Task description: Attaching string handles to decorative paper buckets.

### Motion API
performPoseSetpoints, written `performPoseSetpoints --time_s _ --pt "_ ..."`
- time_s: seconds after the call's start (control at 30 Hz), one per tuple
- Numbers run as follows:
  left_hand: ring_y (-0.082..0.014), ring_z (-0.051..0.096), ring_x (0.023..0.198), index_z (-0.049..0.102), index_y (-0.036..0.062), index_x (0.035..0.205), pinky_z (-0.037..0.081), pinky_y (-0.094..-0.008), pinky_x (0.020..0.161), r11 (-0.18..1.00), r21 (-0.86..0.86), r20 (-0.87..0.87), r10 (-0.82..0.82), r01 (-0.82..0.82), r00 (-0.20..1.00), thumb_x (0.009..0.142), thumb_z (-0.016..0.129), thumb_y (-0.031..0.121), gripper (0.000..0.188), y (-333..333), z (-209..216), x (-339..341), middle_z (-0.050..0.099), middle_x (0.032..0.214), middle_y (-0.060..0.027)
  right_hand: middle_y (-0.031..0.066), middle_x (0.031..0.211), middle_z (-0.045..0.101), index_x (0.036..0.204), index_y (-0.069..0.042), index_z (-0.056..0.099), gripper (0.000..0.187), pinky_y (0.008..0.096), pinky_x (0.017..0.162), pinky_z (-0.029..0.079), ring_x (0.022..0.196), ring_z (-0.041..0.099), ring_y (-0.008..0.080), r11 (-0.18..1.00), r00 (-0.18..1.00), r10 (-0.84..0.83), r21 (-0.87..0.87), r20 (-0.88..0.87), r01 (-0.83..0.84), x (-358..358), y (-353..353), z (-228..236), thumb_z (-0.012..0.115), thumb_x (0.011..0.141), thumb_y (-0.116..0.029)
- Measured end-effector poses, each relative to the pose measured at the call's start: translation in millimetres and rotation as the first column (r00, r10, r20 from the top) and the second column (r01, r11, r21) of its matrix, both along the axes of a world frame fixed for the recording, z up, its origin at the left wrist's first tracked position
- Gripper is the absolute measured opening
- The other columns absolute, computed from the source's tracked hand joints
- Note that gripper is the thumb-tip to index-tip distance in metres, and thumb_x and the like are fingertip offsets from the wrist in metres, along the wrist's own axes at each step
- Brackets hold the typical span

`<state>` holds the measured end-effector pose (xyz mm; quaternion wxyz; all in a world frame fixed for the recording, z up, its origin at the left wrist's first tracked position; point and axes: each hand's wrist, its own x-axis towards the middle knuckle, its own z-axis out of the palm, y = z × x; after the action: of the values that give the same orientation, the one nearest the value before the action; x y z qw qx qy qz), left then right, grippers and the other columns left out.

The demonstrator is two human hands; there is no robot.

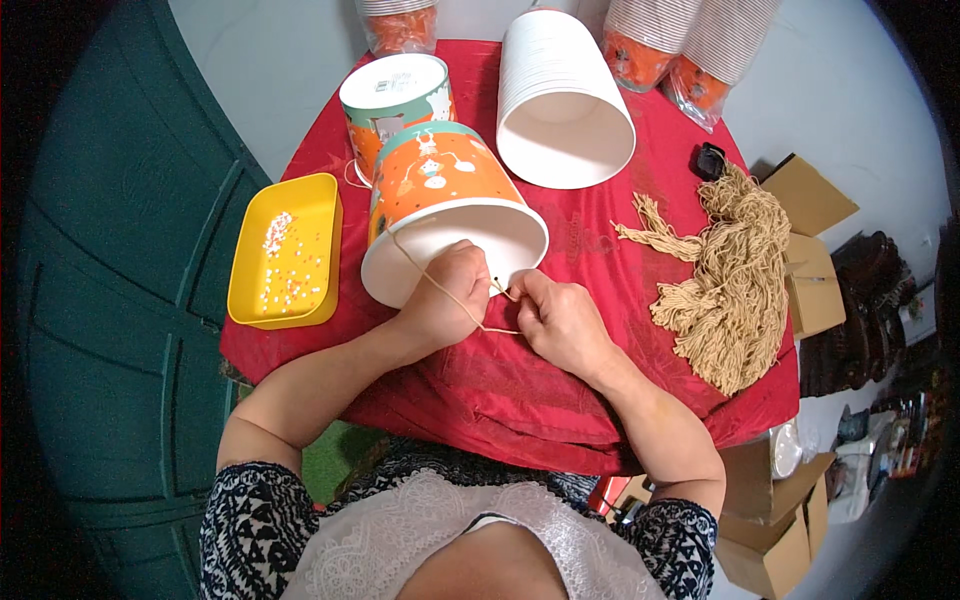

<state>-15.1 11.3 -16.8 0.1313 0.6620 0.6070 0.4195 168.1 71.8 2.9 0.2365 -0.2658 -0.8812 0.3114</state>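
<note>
Presently pinching a thin tan cord (500, 331) in the fingertips of the right hand (562, 322), just outside the mouth of an orange paper bucket (440, 175). Curling the left hand (455, 285) inside that mouth, close to the inner wall, but not being able to tell, with the fingertips partly hidden, whether gripping cord or only bracing the rim.

Lying on its side on the red-clothed counter (600, 260), directly ahead of both hands. Pointing its long axis away from the body and slightly leftward, with the open end nearest. Showing a small dark hole (496, 281) low on the right of the mouth, sitting between the two sets of fingertips and about equally near to each. Running the cord from the rim's left side across the left wrist to the right fingers.

As for print: bearing white skeleton-like figures and a green band on the orange side, without any legible lettering. Displaying a small dark printed block on the white base of an upturned bucket (362, 140) behind, being too fine to read.
</note>
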Motion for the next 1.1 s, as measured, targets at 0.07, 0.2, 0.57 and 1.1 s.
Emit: performPoseSetpoints --time_s 0.07,0.2,0.57,1.1 --pt "-0.0308 0.055 0.069 0.049 -0.0014 0.076 0.045 -0.0390 0.063 0.999 0.032 -0.006 -0.010 0.011 1.000 0.080 0.056 -0.005 0.009 1 -2 -1 0.053 0.076 -0.0157 0.0233 0.062 0.060 0.091 0.001 0.059 0.013 0.0465 0.059 0.053 0.063 0.066 0.0384 1.000 1.000 0.002 0.021 -0.008 -0.002 0 0 0 0.059 0.079 0.000" --pt "-0.0328 0.055 0.069 0.048 -0.0015 0.075 0.044 -0.0409 0.063 0.998 0.064 -0.031 -0.011 0.013 0.999 0.079 0.054 -0.005 0.008 3 -3 -1 0.053 0.076 -0.0168 0.0238 0.063 0.060 0.090 0.001 0.058 0.012 0.0471 0.058 0.052 0.063 0.065 0.0394 0.999 0.999 0.029 0.040 -0.032 -0.028 0 1 -1 0.059 0.078 0.001" --pt "-0.0328 0.054 0.069 0.048 -0.0017 0.073 0.043 -0.0413 0.063 0.993 -0.117 -0.028 -0.011 0.008 1.000 0.076 0.055 -0.005 0.008 3 9 5 0.051 0.074 -0.0173 0.0216 0.072 0.064 0.093 -0.002 0.061 0.013 0.0477 0.061 0.052 0.067 0.065 0.0396 0.995 0.992 0.096 0.025 -0.083 -0.095 4 0 0 0.059 0.080 -0.005" --pt "-0.0386 0.059 0.090 0.059 -0.0033 0.083 0.050 -0.0473 0.078 0.988 -0.153 -0.262 -0.065 0.025 0.963 0.080 0.057 0.005 0.009 -3 18 12 0.058 0.091 -0.0210 0.0252 0.064 0.060 0.080 0.006 0.061 0.028 0.0427 0.052 0.047 0.055 0.063 0.0341 0.973 0.937 -0.230 -0.030 -0.264 0.230 -8 26 -7 0.058 0.094 -0.019"
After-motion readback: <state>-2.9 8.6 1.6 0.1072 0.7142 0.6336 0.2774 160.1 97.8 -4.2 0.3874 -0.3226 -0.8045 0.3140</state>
